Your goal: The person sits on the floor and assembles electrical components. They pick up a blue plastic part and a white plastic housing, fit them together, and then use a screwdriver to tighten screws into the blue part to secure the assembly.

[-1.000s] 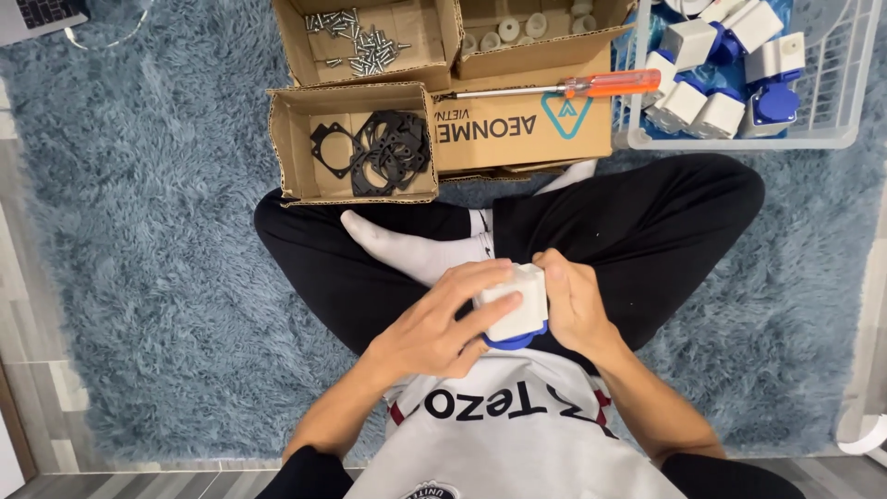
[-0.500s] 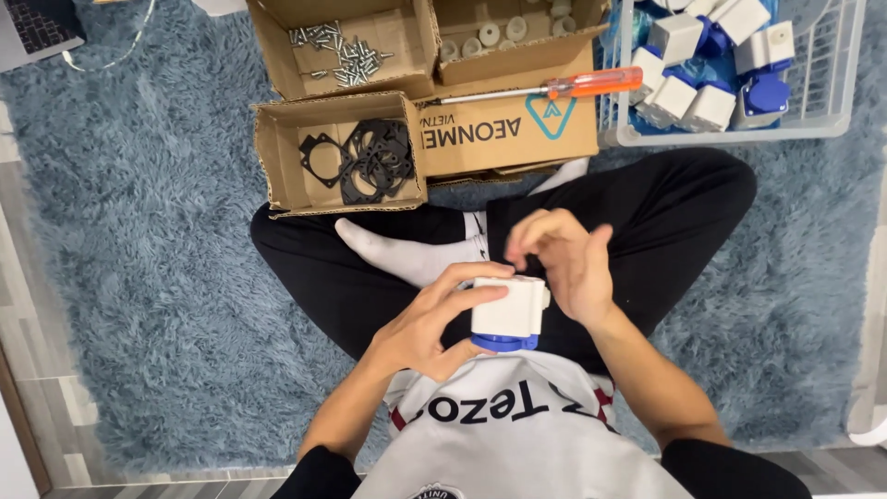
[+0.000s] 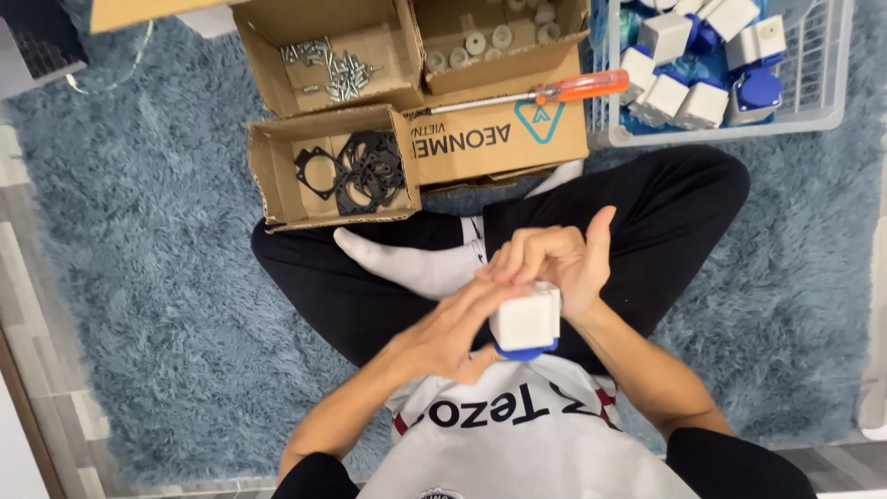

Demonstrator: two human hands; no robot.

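A small white boxy part with a blue base (image 3: 527, 322) sits over my lap, above my crossed legs in black trousers. My left hand (image 3: 448, 334) grips it from the left, fingers laid along its top edge. My right hand (image 3: 554, 259) rests at its upper right corner with the fingers curled over the top and the thumb stuck up; how firmly it holds the part I cannot tell.
On the blue shaggy rug ahead stand open cardboard boxes: black gaskets (image 3: 356, 171), screws (image 3: 334, 66), white rings (image 3: 485, 37). An orange-handled screwdriver (image 3: 554, 91) lies across a box. A clear basket (image 3: 832, 92) at the upper right holds several white and blue parts.
The part was cupped in both hands; my right hand lifted off, then came back over its top with the thumb raised. The camera view has shifted slightly.
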